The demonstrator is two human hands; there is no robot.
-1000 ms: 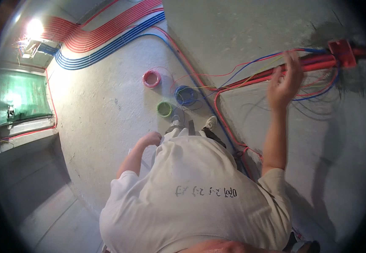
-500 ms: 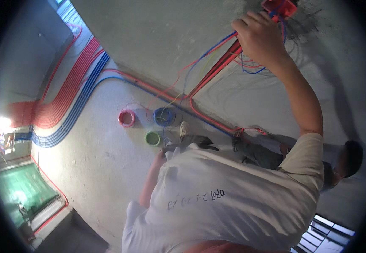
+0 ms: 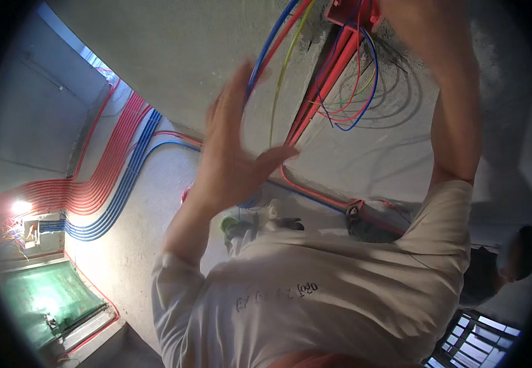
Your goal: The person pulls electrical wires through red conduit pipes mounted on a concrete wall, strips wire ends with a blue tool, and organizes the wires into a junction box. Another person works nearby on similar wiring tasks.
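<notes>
My left hand [image 3: 232, 150] is raised at the wall, slightly blurred, its thumb spread away from the fingers. Beside its fingers run a blue wire [image 3: 271, 48], a red wire and a yellow-green wire [image 3: 285, 70]; I see no grip on them. My right hand [image 3: 422, 21] reaches up next to a red junction box [image 3: 341, 13] at the top edge, where its fingers are out of sight. Loose blue, red and yellow-green wire ends [image 3: 373, 92] dangle in loops below the box. Red conduits [image 3: 333, 86] descend from it in a wall groove.
Bundles of red conduits [image 3: 109, 156] and blue conduits [image 3: 128, 178] curve across the floor at left. Partly hidden behind my left arm is a green wire coil [image 3: 229, 224]. Another person [image 3: 493, 273] is at the right. A green sheet [image 3: 51, 297] lies lower left.
My left hand has come up from beside my body to the wires. The right hand has shifted to the right side of the box. The view has moved slightly.
</notes>
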